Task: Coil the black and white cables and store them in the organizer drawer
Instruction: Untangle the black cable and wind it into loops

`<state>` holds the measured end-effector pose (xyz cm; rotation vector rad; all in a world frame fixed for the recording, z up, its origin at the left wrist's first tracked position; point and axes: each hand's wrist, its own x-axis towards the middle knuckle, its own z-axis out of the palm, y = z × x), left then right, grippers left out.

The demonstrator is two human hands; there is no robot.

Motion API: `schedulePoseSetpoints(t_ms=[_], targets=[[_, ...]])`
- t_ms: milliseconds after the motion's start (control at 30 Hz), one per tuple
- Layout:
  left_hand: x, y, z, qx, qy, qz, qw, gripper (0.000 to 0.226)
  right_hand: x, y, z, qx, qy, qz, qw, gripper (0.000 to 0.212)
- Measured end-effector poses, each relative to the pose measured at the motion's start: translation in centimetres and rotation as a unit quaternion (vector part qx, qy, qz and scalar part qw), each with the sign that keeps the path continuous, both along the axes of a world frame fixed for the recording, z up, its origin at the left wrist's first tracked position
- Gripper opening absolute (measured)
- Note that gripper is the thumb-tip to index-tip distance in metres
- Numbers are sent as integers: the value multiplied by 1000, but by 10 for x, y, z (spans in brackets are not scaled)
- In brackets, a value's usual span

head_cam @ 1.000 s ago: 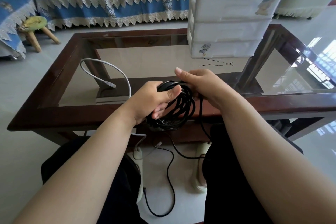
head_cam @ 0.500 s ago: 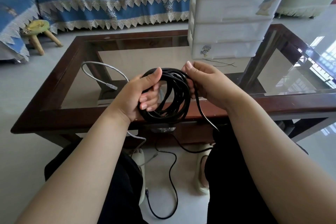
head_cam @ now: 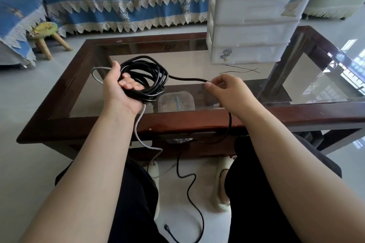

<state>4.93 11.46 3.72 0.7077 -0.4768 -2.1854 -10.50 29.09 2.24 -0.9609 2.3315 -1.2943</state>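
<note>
The left hand (head_cam: 120, 92) has its fingers (head_cam: 129, 84) curled through the loops of the black cable (head_cam: 150, 77), gripping the coil above the worktop (head_cam: 83, 124). The right hand (head_cam: 229, 92) is off to the right, its fingers (head_cam: 209, 85) pinching the loose end of the black cable. The rest hangs down from those fingers to the floor. The white cable (head_cam: 138, 124) runs under the left hand. The organizer (head_cam: 254, 31) stands beyond the right fingers, drawers closed.
</note>
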Motion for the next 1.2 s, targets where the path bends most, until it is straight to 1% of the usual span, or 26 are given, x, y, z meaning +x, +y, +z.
schedulePoseSetpoints(t_ms=[67,100,200,267,367,467,567,667,767,800,867,933,967,1033,1100,1133,1200], targets=[[-1,1,0,16,-12,20,1000,46,2,1,2,-22,-7,-26,999,13],[-2,2,-1,20,-17,26,999,46,4,2,3,-13,16,-31,999,11],[-3,4,-1,13,-37,33,999,44,15,2,4,47,146,-31,988,10],[-3,5,-1,2,-54,43,998,45,23,2,4,74,198,-10,977,11],[-2,5,0,-15,-85,60,994,45,36,0,3,90,258,35,961,12],[-4,8,1,-40,-116,79,989,44,47,1,3,85,288,79,951,13],[-7,12,0,-101,-188,100,972,43,54,0,5,106,317,125,934,15],[-11,20,-3,-190,-269,103,939,42,61,-3,5,105,324,174,924,17],[-16,33,-5,-274,-321,96,901,44,65,-6,3,93,337,244,905,18],[-17,37,-6,-299,-322,74,895,44,66,-9,3,87,336,265,899,18],[-21,48,-10,-320,-311,-10,895,47,66,-12,6,71,310,301,899,16],[-26,56,-14,-309,-335,-94,885,54,64,-14,9,57,266,321,907,12],[-28,58,-16,-293,-361,-119,877,59,63,-13,10,49,244,324,913,10],[-30,57,-16,-235,-385,-148,880,69,61,-12,13,32,180,318,930,2],[-29,52,-16,-192,-391,-175,883,78,59,-13,15,21,126,300,945,14],[-29,51,-16,-180,-391,-184,884,77,59,-14,15,21,118,291,949,20],[-29,52,-16,-170,-390,-199,883,70,60,-18,15,31,150,275,949,28]])
